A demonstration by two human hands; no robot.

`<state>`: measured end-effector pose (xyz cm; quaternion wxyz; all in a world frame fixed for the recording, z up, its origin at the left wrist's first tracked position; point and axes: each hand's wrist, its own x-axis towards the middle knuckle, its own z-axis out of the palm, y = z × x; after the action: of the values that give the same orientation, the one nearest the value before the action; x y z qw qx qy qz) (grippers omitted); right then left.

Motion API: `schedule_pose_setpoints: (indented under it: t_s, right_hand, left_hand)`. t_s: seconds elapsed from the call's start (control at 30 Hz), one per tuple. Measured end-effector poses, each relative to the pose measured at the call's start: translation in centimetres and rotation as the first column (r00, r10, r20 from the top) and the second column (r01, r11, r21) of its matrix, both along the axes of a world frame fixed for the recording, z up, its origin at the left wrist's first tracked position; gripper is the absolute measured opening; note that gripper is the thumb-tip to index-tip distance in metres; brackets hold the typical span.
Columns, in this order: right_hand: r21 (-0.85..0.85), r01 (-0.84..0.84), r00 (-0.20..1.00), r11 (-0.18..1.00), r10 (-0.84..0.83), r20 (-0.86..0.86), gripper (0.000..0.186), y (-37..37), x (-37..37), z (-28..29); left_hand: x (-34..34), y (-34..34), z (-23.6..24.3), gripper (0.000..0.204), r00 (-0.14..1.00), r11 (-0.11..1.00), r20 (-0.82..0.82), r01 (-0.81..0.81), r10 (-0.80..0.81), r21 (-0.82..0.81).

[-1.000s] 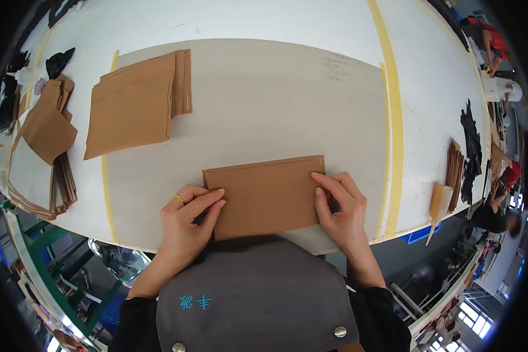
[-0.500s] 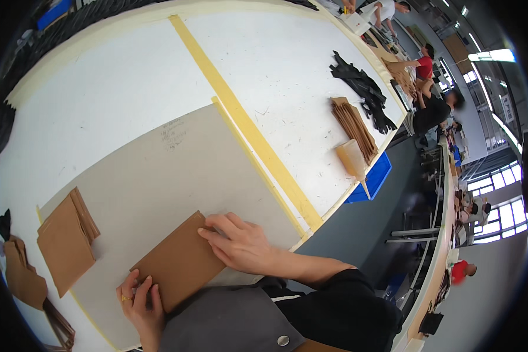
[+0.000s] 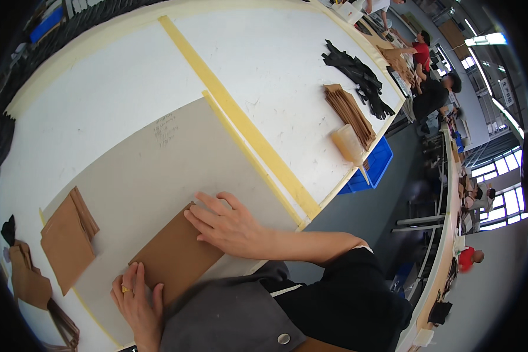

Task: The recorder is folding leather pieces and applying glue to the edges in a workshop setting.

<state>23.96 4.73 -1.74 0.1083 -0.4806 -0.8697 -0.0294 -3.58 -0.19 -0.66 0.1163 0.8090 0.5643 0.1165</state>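
A flat brown rectangular piece (image 3: 179, 252), leather-like, lies at a slant on a grey board (image 3: 141, 164) right in front of me. Across its far right corner, my right hand (image 3: 229, 227) rests with fingers stretched and spread. At its left end is my left hand (image 3: 136, 302), wearing a ring; its fingers lie along the edge and the thumb is apart on the near side. Neither hand is closed around the piece. The near edge of the piece is partly covered by my grey apron (image 3: 229, 320).
Brown pieces (image 3: 68, 240) lie stacked to the left, with more brown pieces (image 3: 30, 281) beyond. At the right edge are a brown stack (image 3: 351, 116), black strips (image 3: 361, 76), a squeeze bottle (image 3: 347, 144) and a blue bin (image 3: 374, 170). Several people work at far tables.
My right hand has gone from curled fingers at the corner to flat, spread fingers over it. The left fingers have straightened along the edge. The view has shifted slightly.
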Motion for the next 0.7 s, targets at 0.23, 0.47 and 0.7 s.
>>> schedule_pose_setpoints:
  t_s: [0.23, 0.47, 0.7]
  right_hand:
    - [-0.030, -0.062, 0.998, 0.998, 0.062, -0.015, 0.052, 0.4, -0.4, -0.5]
    - [-0.250, -0.046, 0.995, 0.967, 0.066, 0.073, 0.078, 1.2, 1.7, 1.8]
    - [-0.390, -0.108, 0.978, 0.914, 0.168, 0.122, 0.092, 2.8, 1.8, 3.4]
  left_hand:
    - [-0.3, -1.0, 0.7, 0.068, 0.994, 0.998, -0.094, -0.057, 0.055, -0.021]
    - [0.0, 0.5, 0.7, 0.074, 0.998, 0.999, -0.065, 0.002, -0.005, -0.045]
    - [-0.9, 0.1, 1.5, 0.089, 0.996, 0.991, -0.087, 0.018, -0.030, -0.132]
